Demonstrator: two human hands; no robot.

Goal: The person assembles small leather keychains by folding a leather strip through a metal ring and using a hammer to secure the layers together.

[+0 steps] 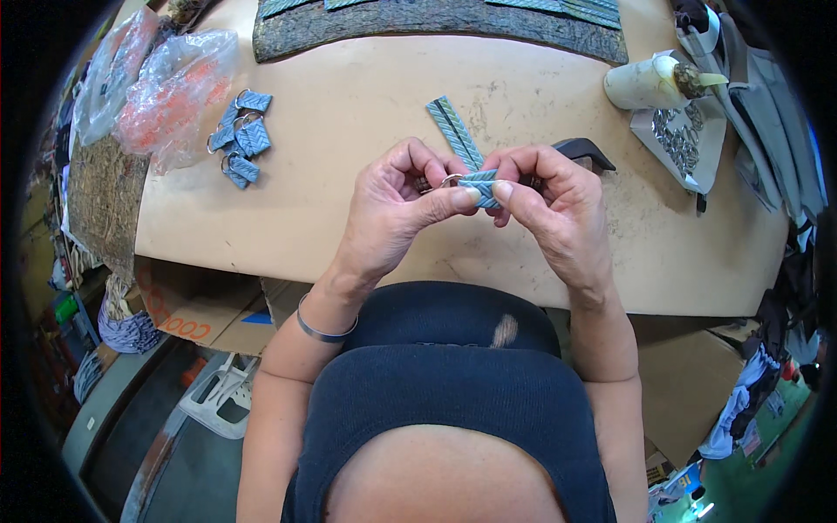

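Toward one o'clock of the view, above the table (314, 200), a folded blue striped strip (479, 185) with a metal ring (450, 177) at its left end is pinched by fingers of the left hand (384, 205) and right hand (567, 213), seemingly to keep the fold shut. A flat strip (451, 126) lies just beyond, apparently handy; ringed tabs (254, 137) cluster at ten; a white tray (712, 144) corrals silver metal fittings (678, 144) at two.
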